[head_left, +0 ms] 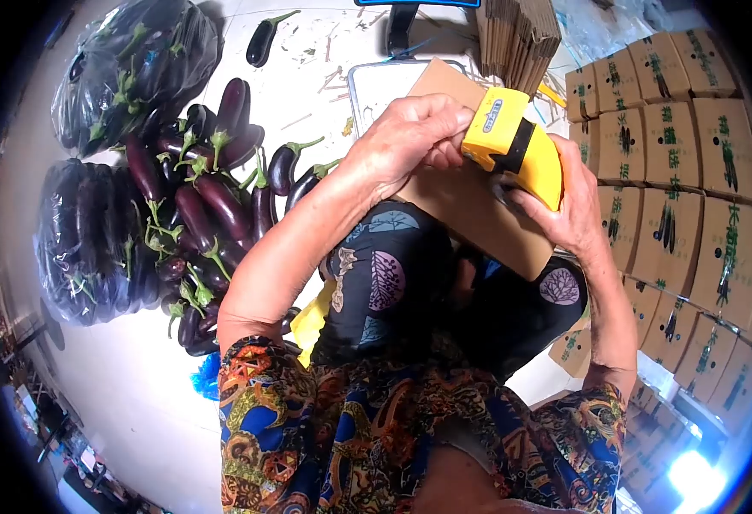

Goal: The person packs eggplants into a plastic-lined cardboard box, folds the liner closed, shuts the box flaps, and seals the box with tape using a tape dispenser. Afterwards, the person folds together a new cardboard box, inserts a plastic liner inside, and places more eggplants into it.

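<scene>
My right hand (571, 201) is wrapped around a yellow tape dispenser (544, 171) with a black band across it and a small label on its front. At the dispenser's front end, the fingers of my left hand (414, 133) are pinched together. Whatever they hold there is too small to make out. Under both hands a flat brown cardboard piece (479, 218) lies tilted across my knees, partly covered by the hands and the dispenser.
Loose eggplants (209, 210) lie on the floor at left, beside a clear bag of eggplants (98, 240) and another bag (140, 68). Stacked printed cartons (667, 146) stand at right. Folded cardboard (517, 38) is at the top, near a white-topped stool or tray (367, 86).
</scene>
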Tool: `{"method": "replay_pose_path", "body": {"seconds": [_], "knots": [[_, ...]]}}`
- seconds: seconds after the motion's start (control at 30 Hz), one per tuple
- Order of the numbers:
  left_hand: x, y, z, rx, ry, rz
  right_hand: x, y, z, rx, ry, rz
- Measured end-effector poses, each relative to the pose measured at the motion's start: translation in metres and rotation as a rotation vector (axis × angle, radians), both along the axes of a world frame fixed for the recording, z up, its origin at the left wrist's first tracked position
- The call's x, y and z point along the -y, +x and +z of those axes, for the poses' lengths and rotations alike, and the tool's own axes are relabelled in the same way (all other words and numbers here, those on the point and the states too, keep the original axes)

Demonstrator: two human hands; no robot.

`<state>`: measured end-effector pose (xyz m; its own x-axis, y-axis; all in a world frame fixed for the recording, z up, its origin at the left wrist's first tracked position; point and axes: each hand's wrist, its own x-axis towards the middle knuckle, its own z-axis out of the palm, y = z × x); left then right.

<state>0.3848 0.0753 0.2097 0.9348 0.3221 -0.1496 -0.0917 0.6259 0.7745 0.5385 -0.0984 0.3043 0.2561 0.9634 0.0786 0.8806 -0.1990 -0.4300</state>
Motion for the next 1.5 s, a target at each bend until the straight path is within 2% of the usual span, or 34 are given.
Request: {"method": "replay_pose_path", "body": {"seconds": [0.13, 0.23, 0.33, 0.37, 0.47, 0.5, 0.53, 0.6, 0.67, 0.8, 0.9, 1.2, 1.27, 1.37, 1.4, 1.47, 1.5], "knots": [[0.005, -0.001, 0.010, -0.048, 0.045, 0.133, -0.002, -0.001, 0.002, 0.018, -0.012, 0.018], [0.003, -0.008, 0.022, -0.127, 0.255, 0.185, -0.004, -0.005, 0.002, -0.010, -0.015, -0.012], [-0.001, -0.003, 0.014, -0.119, 0.345, 0.225, -0.005, -0.008, 0.004, -0.024, -0.046, -0.035], [-0.003, -0.001, 0.013, -0.123, 0.272, 0.244, -0.005, -0.009, 0.006, -0.022, -0.078, -0.050], [-0.012, -0.007, 0.013, -0.102, 0.414, 0.233, -0.005, -0.011, 0.012, -0.007, -0.154, -0.070], [-0.018, -0.008, 0.010, -0.138, 0.342, 0.226, -0.007, -0.012, 0.014, 0.005, -0.167, -0.060], [-0.031, -0.012, 0.008, -0.208, 0.422, 0.271, -0.007, -0.013, 0.016, 0.016, -0.182, -0.051], [-0.067, -0.027, -0.010, -0.291, 0.380, 0.417, -0.002, -0.010, 0.020, 0.052, -0.249, -0.099], [-0.098, -0.048, -0.031, -0.268, 0.212, 0.450, -0.002, -0.010, 0.023, 0.074, -0.287, -0.106], [-0.105, -0.051, -0.040, -0.266, 0.126, 0.475, -0.011, -0.017, 0.026, 0.106, -0.285, -0.076], [-0.108, -0.052, -0.049, -0.245, 0.140, 0.429, -0.020, -0.021, 0.028, 0.099, -0.362, -0.122], [-0.097, -0.035, -0.095, -0.242, 0.059, 0.464, -0.029, -0.021, 0.018, 0.132, -0.272, -0.074], [-0.093, -0.032, -0.103, -0.214, 0.105, 0.467, -0.027, -0.023, 0.016, 0.121, -0.220, -0.085], [-0.084, -0.025, -0.106, -0.348, 0.331, 0.450, -0.025, -0.023, 0.015, 0.114, -0.177, -0.064], [-0.080, -0.024, -0.114, -0.401, 0.479, 0.396, -0.026, -0.023, 0.015, 0.114, -0.167, -0.050], [-0.067, -0.023, -0.127, -0.423, 0.490, 0.186, -0.029, -0.023, 0.015, 0.114, -0.183, -0.044], [-0.057, -0.019, -0.128, -0.369, 0.457, 0.193, -0.030, -0.023, 0.016, 0.116, -0.192, -0.044]]}}
